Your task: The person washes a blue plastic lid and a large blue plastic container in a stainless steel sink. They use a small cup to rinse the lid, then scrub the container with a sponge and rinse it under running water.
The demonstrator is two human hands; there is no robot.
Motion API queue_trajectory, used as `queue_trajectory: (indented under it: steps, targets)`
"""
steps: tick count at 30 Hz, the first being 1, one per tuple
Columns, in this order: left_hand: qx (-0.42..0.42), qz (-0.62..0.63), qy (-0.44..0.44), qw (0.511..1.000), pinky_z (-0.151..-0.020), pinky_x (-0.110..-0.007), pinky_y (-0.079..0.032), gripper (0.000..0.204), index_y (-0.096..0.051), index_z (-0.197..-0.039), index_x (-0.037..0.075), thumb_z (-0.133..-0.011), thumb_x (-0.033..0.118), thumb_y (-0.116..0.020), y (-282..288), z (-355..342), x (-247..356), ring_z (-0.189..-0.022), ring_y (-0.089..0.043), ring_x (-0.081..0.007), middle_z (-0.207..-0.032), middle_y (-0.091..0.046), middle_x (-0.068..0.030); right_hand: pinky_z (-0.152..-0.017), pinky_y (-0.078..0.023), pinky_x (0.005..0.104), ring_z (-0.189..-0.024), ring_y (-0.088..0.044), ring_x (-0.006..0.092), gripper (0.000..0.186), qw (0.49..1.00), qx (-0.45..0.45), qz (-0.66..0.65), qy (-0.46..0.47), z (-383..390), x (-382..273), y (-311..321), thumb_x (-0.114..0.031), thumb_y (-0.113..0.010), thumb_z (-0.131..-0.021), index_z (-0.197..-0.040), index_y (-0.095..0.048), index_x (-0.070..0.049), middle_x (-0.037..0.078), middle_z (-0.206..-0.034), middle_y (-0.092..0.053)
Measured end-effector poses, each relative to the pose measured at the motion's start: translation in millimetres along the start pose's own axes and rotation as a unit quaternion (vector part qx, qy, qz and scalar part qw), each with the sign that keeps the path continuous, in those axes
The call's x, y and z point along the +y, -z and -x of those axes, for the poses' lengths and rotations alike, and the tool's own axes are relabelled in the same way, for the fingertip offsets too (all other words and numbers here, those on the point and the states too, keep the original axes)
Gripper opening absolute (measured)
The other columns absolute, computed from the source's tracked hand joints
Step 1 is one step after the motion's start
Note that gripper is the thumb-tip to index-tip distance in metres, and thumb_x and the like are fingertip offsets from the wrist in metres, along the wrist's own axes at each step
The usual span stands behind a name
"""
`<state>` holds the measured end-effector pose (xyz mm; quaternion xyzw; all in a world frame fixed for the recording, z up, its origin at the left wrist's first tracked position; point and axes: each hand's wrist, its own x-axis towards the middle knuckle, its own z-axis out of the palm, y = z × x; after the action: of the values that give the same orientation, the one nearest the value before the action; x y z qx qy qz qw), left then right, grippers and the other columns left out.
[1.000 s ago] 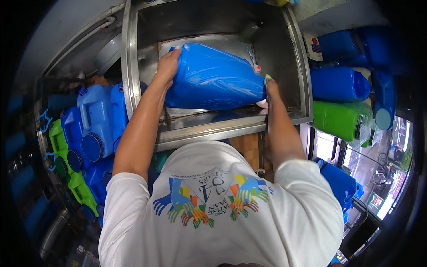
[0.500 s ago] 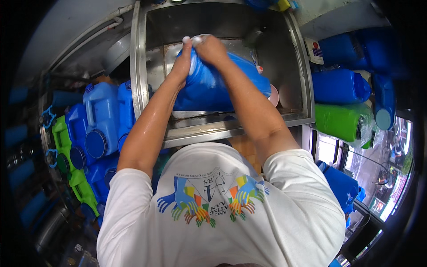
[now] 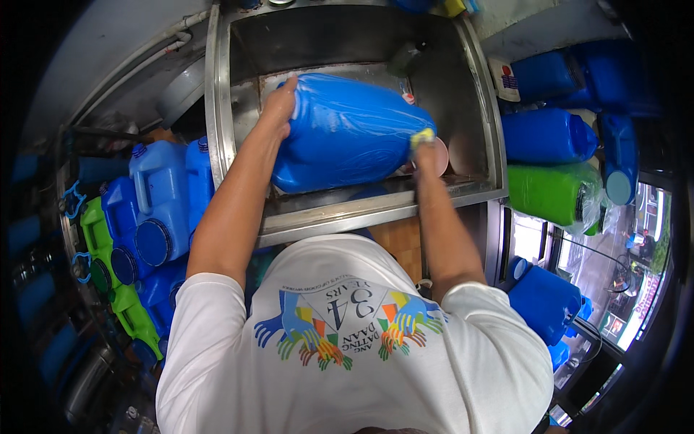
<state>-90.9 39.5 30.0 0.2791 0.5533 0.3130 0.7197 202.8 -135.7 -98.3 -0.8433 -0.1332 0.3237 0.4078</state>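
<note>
A large blue water jug [image 3: 354, 130] lies on its side in the steel sink [image 3: 491, 137], wet and streaked with suds. My left hand [image 3: 280, 110] grips the jug's left end, thumb showing on top and the other fingers mostly hidden behind it. At the opposite end, my right hand [image 3: 428, 155] is closed on a yellow sponge [image 3: 422, 137] pressed against the jug; it is slightly blurred. A pink bowl [image 3: 442, 157] is partly visible just beside that hand. Behind the jug lies a small red-and-white item [image 3: 408, 98], its kind unclear.
Blue jugs [image 3: 160, 188] and green jugs [image 3: 129, 289] are stacked left of the sink. To its right stand more blue containers [image 3: 546, 135] and a plastic-wrapped green jug [image 3: 549, 195]. The sink's metal front rim [image 3: 340, 214] runs between my body and the basin.
My right hand has moved from the jug's left end, beside my left hand, to its right end and now holds the sponge there. My left hand has shifted slightly left and down.
</note>
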Motion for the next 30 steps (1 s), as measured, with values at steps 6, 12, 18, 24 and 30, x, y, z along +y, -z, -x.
queue_trajectory:
  steps: [6,12,18,24,30]
  targets:
    - [-0.019,-0.046,-0.033,0.998,-0.113,-0.039,-0.032,0.12,-0.032,-0.147,-0.011,-0.081,0.089,-0.036,-42.9,11.7,8.7,-0.136,-0.043,-0.034,-0.147,-0.043,-0.0273,-0.113,-0.029,0.0545,-0.135,-0.037,0.0474,0.053,0.761,-0.019,0.279,0.585,155.9,-71.3,-71.2,-0.013,-0.056,-0.093,-0.142,-0.043,0.004,0.031,-0.148,-0.036]
    - [-0.065,-0.378,-0.321,0.866,-0.084,-0.039,-0.05,0.072,-0.063,-0.108,-0.001,-0.086,0.067,-0.06,-31.5,56.6,-3.0,-0.095,-0.067,-0.0318,-0.103,-0.069,-0.0205,-0.105,-0.041,0.0466,-0.125,-0.051,0.0445,0.039,0.769,-0.198,0.202,0.573,103.0,-222.0,-72.5,-0.026,-0.053,-0.094,-0.124,-0.062,-0.003,0.028,-0.13,-0.057]
    - [-0.126,-0.583,-0.277,0.753,-0.076,-0.042,-0.052,0.048,-0.061,-0.11,0.001,-0.086,0.041,-0.071,34.7,82.3,-30.1,-0.082,-0.067,-0.0367,-0.094,-0.068,-0.0228,-0.105,-0.042,0.0452,-0.125,-0.052,0.0415,0.037,0.8,-0.305,0.099,0.506,117.2,-192.7,-94.0,-0.03,-0.049,-0.098,-0.123,-0.065,-0.008,0.027,-0.134,-0.055]
    - [0.023,-0.217,-0.157,0.963,-0.085,-0.041,-0.052,0.048,-0.058,-0.125,0.0,-0.093,0.035,-0.064,53.0,24.0,-86.4,-0.096,-0.068,-0.0316,-0.114,-0.068,-0.0173,-0.114,-0.032,0.0471,-0.132,-0.043,0.0412,0.04,0.94,-0.306,0.031,0.148,14.5,-67.1,-146.7,-0.023,-0.043,-0.101,-0.133,-0.052,-0.002,0.029,-0.134,-0.05]
    - [0.146,-0.295,-0.195,0.924,-0.091,-0.041,-0.05,0.048,-0.055,-0.128,-0.001,-0.096,0.035,-0.059,54.8,-4.9,-68.4,-0.103,-0.067,-0.0331,-0.114,-0.067,-0.0217,-0.117,-0.027,0.0449,-0.142,-0.034,0.0365,0.04,0.757,-0.242,0.103,0.599,-37.0,-8.7,-178.3,-0.018,-0.046,-0.1,-0.136,-0.049,-0.002,0.023,-0.151,-0.038]
